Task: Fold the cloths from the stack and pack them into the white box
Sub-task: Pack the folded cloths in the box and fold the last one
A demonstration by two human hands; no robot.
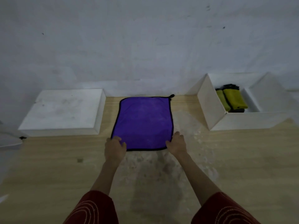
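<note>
Two hands sit at the near corners of the purple cloth, which lies flat on the wooden table, straight ahead of the person. In the head view, the left hand covers the near-left corner with fingers curled over the black-trimmed edge; the right hand does the same at the near-right corner. Whether either has pinched the fabric or merely rests on it I cannot tell. The cloth's long axis runs away from the person toward the wall, so a fold would likely carry the near edge forward onto the far edge. Both hands are equally near. The white box stands well off to the right, already holding folded yellow cloths. A closed white block sits left.
</note>
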